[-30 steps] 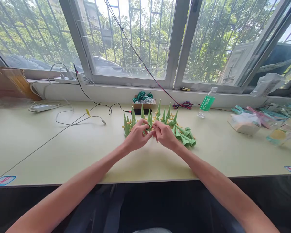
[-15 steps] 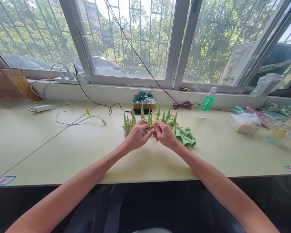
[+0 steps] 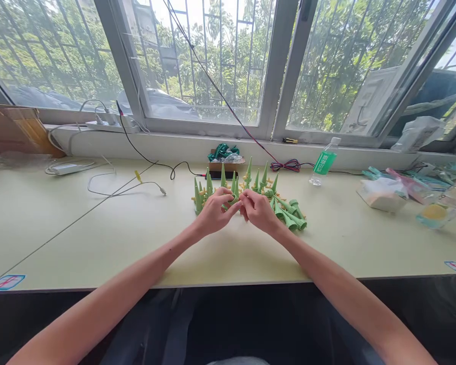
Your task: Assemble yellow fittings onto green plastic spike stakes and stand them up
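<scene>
Over the table (image 3: 99, 228), left hand (image 3: 213, 213) and right hand (image 3: 259, 210) pinch one green spike (image 3: 231, 202).

Very little has changed over the last second. Our left grip (image 3: 214, 214) and right grip (image 3: 259, 211) have crept a shade closer together, and their fingertips (image 3: 238, 204) now meet a touch nearer the standing green spikes (image 3: 251, 188). The left fingers have reset slightly on the green piece (image 3: 231, 199) pinched there, though the turn is too small for us to tell its direction. Our view has tipped a hair, so the sticker (image 3: 455, 265) and the yellow-filled packet (image 3: 434, 213) at the right end of the tabletop (image 3: 99, 238) sit marginally lower.
</scene>
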